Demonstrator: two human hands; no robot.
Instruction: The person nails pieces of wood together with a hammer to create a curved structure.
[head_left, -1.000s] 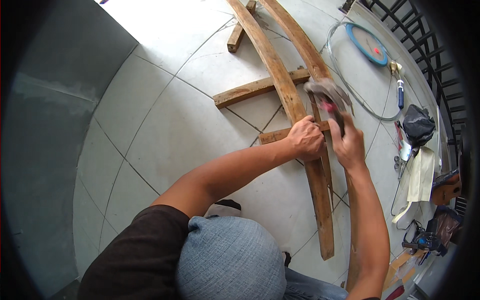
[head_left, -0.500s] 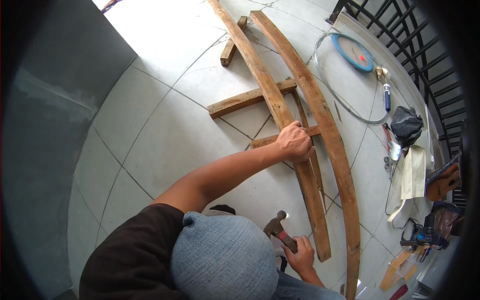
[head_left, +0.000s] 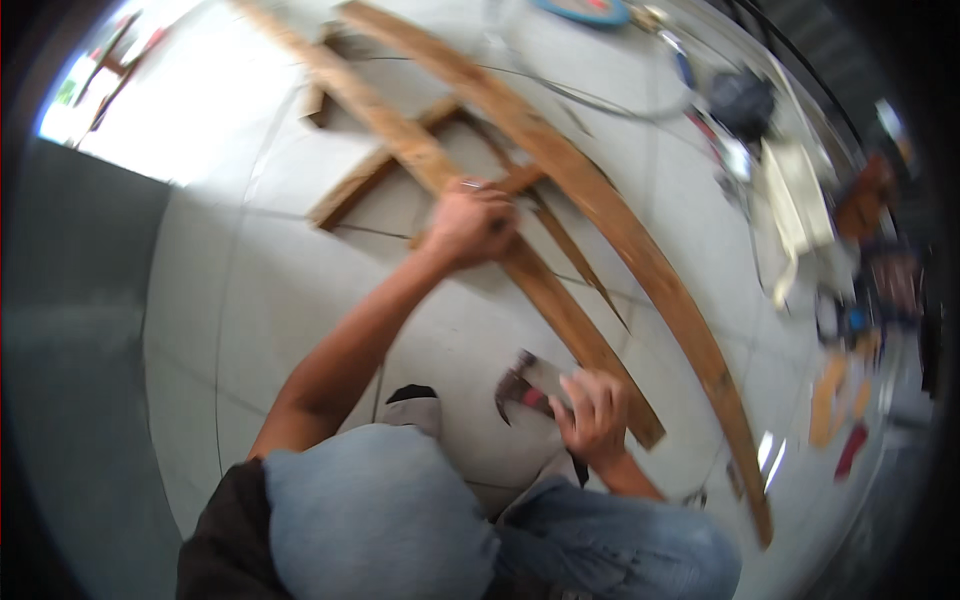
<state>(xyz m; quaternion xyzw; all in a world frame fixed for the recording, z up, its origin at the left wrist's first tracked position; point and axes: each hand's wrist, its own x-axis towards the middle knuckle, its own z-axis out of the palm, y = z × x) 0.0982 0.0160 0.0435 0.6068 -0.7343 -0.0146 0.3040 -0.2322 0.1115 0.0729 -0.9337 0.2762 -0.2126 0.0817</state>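
Note:
My left hand (head_left: 472, 226) is closed around a long wooden beam (head_left: 568, 308) that runs slantwise across the tiled floor. My right hand (head_left: 597, 415) grips a claw hammer (head_left: 517, 392) by its handle, close to the beam's near end. The hammer's head points left, and a red band shows on its handle. A second, curved beam (head_left: 640, 246) lies to the right. Shorter wooden crosspieces (head_left: 352, 188) sit under the held beam, and a thin pointed wood strip (head_left: 580, 258) lies between the two beams. Motion blurs the picture.
To the right lie a coil of grey wire (head_left: 600, 104), a black bag (head_left: 742, 98), a cream cloth (head_left: 797, 195) and assorted tools. A grey wall panel (head_left: 85, 350) stands at the left. A short wood block (head_left: 317, 103) lies at the far end.
The view has shifted, so the beams appear further left and more slanted. My left hand stays on the beam. The hammer has turned in my right hand, its head now pointing left.

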